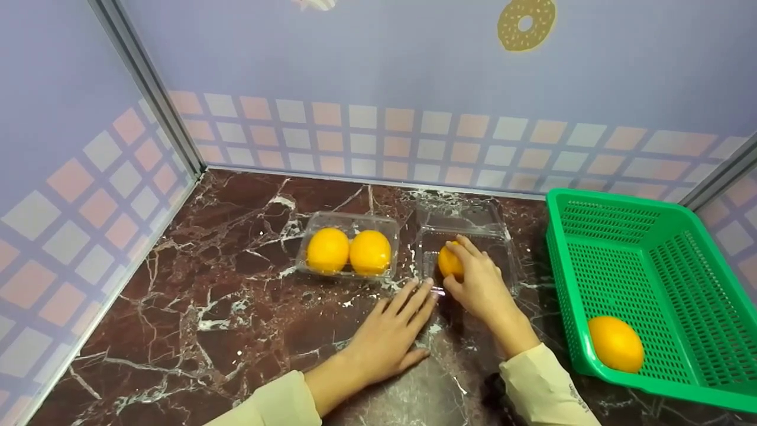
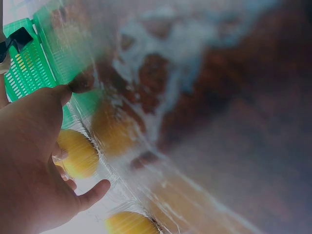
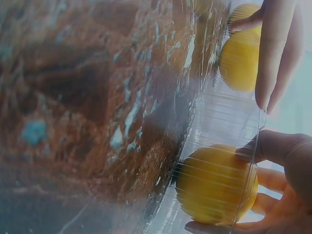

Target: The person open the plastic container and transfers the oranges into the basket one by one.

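My right hand [image 1: 484, 285] grips an orange [image 1: 450, 263] inside a clear plastic clamshell box [image 1: 500, 260], whose lid [image 1: 458, 214] is folded back toward the wall. In the right wrist view, the fingers and thumb wrap round that orange [image 3: 214, 185] behind the ribbed box wall. My left hand [image 1: 390, 337] lies flat with straight fingers, its fingertips right at the near left corner of the box. To the left stands a second clear box [image 1: 349, 220] with two oranges [image 1: 328, 251] side by side in it.
A green plastic basket [image 1: 562, 296] stands at the right, with one orange [image 1: 616, 344] in its near left corner. The dark marbled tabletop [image 1: 195, 331] meets a tiled-pattern wall [image 1: 355, 136] at the back and another panel at the left.
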{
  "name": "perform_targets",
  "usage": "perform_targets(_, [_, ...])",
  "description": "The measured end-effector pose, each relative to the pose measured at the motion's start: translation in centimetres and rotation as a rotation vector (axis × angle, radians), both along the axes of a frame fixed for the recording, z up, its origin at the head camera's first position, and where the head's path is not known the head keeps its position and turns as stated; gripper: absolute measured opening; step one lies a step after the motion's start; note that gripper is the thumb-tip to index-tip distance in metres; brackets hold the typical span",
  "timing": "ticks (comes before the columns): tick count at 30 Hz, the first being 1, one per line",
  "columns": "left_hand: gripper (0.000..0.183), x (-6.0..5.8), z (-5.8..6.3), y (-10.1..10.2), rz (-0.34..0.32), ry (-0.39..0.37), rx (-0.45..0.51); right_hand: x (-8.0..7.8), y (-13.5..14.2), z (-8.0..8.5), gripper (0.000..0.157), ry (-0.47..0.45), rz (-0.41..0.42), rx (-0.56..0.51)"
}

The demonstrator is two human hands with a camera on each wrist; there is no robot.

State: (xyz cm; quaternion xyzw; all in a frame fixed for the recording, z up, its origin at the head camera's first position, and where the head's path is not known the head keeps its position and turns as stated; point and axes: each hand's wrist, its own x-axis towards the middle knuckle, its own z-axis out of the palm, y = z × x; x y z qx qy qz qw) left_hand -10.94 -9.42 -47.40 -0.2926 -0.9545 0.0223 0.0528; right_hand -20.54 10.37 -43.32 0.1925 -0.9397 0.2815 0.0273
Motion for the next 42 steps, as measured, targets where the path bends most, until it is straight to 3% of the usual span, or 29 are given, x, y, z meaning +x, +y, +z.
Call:
perform_targets(21, [0.089,0.15,0.02,-0.03,0.004,0.009,-0.014,-0.11,0.05,0.30,0.062,-0.049,0.008,0.043])
perform_targets(34, [0.089,0.01,0.07,-0.06,0.019,-0.016,-0.022,-0.22,0.04,0.10,0.060,-0.005,0.008,0.027])
perform_targets(42, [0.090,0.06,-0.11,0.08,0.002,0.021,-0.009,-0.02,0.10,0.14,0.056,0.018,0.009,0.038])
